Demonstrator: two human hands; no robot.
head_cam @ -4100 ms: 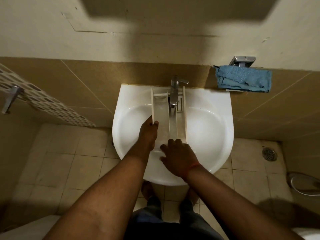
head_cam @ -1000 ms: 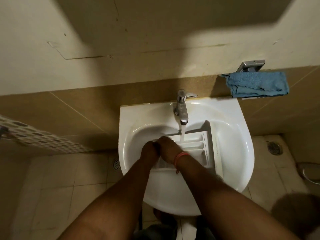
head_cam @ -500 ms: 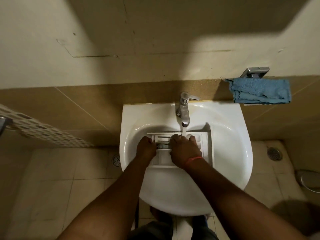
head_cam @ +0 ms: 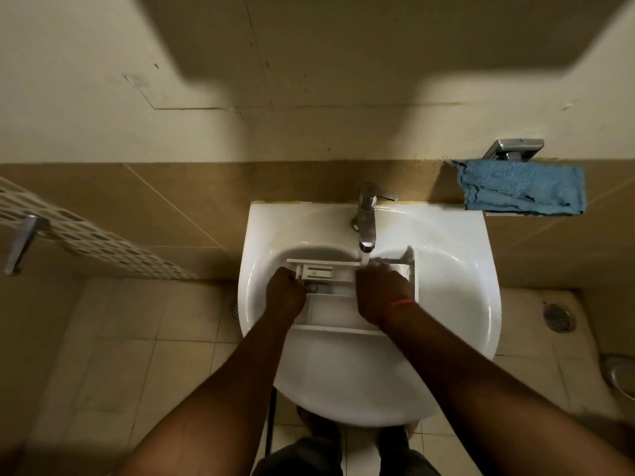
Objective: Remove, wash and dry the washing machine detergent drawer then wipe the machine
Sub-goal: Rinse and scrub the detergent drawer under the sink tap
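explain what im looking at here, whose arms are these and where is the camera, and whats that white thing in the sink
There is no machine here, only a person. The camera sits on their head and looks down, so the two arms coming in from the bottom are their own.

They stand at a white sink in a tiled bathroom. The white thing lying in the bowl is the detergent drawer from a washing machine, a plastic tray with compartments. Water runs from the tap onto its far edge.

The left hand holds the drawer's left end with curled fingers. The right hand rests on the drawer right under the stream; how its grip sits cannot be seen.

A blue cloth hangs on the wall to the right, beneath a metal holder.
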